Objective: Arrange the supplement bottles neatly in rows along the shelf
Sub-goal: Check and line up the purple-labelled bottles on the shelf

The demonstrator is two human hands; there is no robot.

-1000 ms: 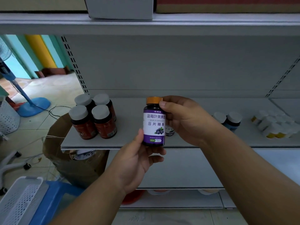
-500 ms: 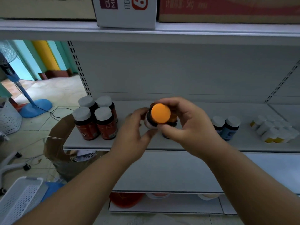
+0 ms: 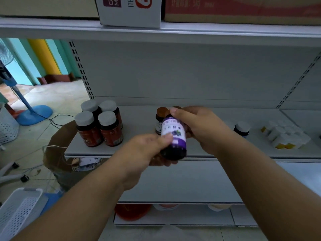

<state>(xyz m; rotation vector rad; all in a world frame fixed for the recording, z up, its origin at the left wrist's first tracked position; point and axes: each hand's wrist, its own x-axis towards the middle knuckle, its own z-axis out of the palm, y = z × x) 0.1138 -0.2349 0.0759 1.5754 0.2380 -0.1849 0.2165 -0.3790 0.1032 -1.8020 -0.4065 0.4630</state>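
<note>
**Purple-label bottle gripped in both hands at shelf front**

While gripped at both ends, purple-label bottle [image 3: 174, 141] tilted, base toward camera, cap end away toward shelf back. Held above front edge of middle shelf [image 3: 139, 150], not resting on it.

Left hand [image 3: 147, 150]: fingers curled under and around bottle's lower body, thumb pressed on label. Clamped on bottle. Slightly motion-blurred.

Right hand [image 3: 196, 127]: fingers wrapped over cap end and upper body, thumb across top near shoulder. Clamped on same bottle. Cap mostly hidden under fingers.

Just behind held bottle: second dark bottle [image 3: 160, 122] with orange-brown cap, upright on shelf, partly hidden by held one. Touching or not, cannot tell.

Left part of shelf: four red-label bottles [image 3: 99, 126] with grey caps, upright, tight two-by-two block, near front edge.

Right of right hand: dark bottle with white cap [image 3: 241, 128], upright, partly hidden behind wrist. Further right: cluster of small white-capped yellow bottles [image 3: 284, 134], packed close together.

Upper shelf: white carton [image 3: 129, 11] with red carton [image 3: 243, 9] beside it.

Floor at left: blue fan base [image 3: 33, 114], white perforated basket [image 3: 17, 211], brown paper bag [image 3: 57, 153] below shelf corner.
</note>
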